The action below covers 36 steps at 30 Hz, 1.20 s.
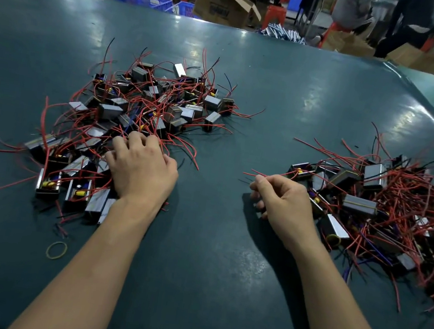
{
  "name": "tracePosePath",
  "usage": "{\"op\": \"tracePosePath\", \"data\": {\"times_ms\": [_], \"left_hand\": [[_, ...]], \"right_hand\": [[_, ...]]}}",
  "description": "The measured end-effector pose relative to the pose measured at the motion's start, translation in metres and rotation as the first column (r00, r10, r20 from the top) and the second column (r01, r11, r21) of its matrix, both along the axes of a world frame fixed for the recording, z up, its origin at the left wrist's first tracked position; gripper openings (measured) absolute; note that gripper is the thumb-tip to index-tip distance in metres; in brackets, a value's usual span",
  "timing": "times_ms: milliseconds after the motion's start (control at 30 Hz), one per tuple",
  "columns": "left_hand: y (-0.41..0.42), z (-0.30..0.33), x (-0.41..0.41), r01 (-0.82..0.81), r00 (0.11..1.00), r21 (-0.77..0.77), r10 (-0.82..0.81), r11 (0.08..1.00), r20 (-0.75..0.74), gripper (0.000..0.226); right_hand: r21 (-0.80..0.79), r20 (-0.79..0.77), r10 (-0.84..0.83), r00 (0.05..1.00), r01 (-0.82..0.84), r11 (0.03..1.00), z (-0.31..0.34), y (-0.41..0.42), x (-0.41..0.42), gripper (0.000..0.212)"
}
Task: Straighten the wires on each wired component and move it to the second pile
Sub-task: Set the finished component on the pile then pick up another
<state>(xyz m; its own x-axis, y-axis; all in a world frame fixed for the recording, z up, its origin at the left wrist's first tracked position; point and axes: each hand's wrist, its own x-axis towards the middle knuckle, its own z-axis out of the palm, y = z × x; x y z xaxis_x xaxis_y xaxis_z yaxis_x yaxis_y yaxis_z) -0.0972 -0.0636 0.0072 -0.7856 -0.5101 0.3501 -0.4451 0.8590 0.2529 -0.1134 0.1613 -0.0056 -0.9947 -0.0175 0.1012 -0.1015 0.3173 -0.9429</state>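
Two heaps of small metal-cased components with red, black and blue wires lie on the dark green table (207, 246). The left pile (139, 114) is tangled, its wires sticking out in all directions. The right pile (387, 213) spreads to the right edge. My left hand (141, 170) lies palm down on the near edge of the left pile, fingers curled into the components; what it grasps is hidden. My right hand (279, 198) rests at the left edge of the right pile, fingers curled, thumb and forefinger pinching thin red wires (256, 173) that lead to a component (300, 170).
A yellow rubber band (56, 249) lies on the table near my left forearm. Beyond the far table edge stand cardboard boxes (224, 3), blue crates (144, 0), red stools and people. A strip of bare table separates the two piles.
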Motion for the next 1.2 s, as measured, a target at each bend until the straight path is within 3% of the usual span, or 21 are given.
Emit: {"op": "tracePosePath", "data": {"times_ms": [100,233,400,500,633,800,933,1133,1200], "left_hand": [[0.002,0.005,0.003,0.034,0.999,0.019,-0.034,0.999,0.031,0.037],[0.006,0.023,-0.003,0.075,0.960,-0.052,-0.059,0.996,0.274,0.039],[-0.023,0.062,-0.057,0.086,0.982,-0.026,-0.080,0.996,0.173,0.028],[-0.034,0.059,-0.074,0.141,0.937,-0.002,-0.133,0.990,0.323,0.038],[-0.036,0.048,-0.081,0.171,0.903,-0.193,-0.075,0.966,0.423,0.040],[-0.031,0.036,-0.069,0.188,0.954,-0.429,-0.062,0.884,0.292,0.024],[-0.039,0.033,-0.069,0.244,0.943,-0.333,-0.142,0.911,0.301,0.042],[-0.031,0.046,-0.077,0.292,0.895,-0.262,-0.166,0.920,0.413,0.024],[-0.030,0.054,-0.076,0.263,0.899,-0.243,-0.145,0.934,0.413,0.031]], "right_hand": [[-0.017,0.009,-0.002,1.000,0.002,1.000,0.001,0.000,0.000,0.027],[-0.030,0.019,0.004,1.000,-0.003,1.000,0.003,0.000,0.000,0.027],[-0.029,0.002,-0.015,1.000,0.015,0.999,0.003,-0.001,0.001,0.028],[-0.058,0.021,-0.013,1.000,0.015,0.998,0.004,-0.001,0.001,0.028],[-0.066,0.027,-0.010,1.000,0.012,0.998,0.005,0.000,0.001,0.028],[-0.054,0.024,-0.005,1.000,0.006,0.999,0.006,0.000,0.002,0.028],[-0.032,0.017,0.000,1.000,0.000,0.999,0.006,-0.001,0.003,0.028],[-0.035,0.012,-0.021,1.000,0.021,0.999,0.007,0.001,0.003,0.027],[-0.039,0.013,-0.021,1.000,0.022,0.999,0.007,0.001,0.003,0.027]]}}
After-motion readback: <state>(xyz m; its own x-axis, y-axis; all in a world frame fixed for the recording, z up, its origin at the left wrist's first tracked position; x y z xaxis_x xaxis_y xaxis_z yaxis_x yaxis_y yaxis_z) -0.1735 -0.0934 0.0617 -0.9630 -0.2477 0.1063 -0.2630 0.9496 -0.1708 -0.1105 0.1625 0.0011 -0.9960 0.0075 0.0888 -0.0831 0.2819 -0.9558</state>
